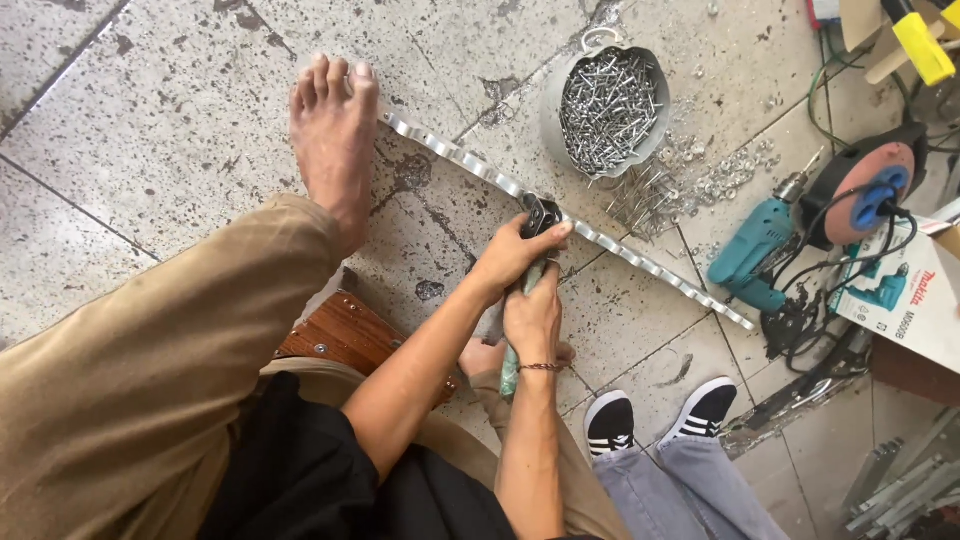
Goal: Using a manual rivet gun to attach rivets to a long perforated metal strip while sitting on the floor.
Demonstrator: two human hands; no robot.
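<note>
A long, ribbed strip of shiny metal [600, 240] lies on the tiled floor [160, 120], its long axis running from the upper centre of the frame down to the right. At mid-frame the left hand [515, 255] and the right hand [532, 315] both close their fingers around a hand riveter with green grips [530, 275], its black head pointing up onto the strip. Above it, a round grey metal bowl [606, 108] is full of silvery rivets [610, 100].

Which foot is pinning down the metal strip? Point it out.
The bare foot at the strip's far end; the two black sneakers stand clear of it.
</note>
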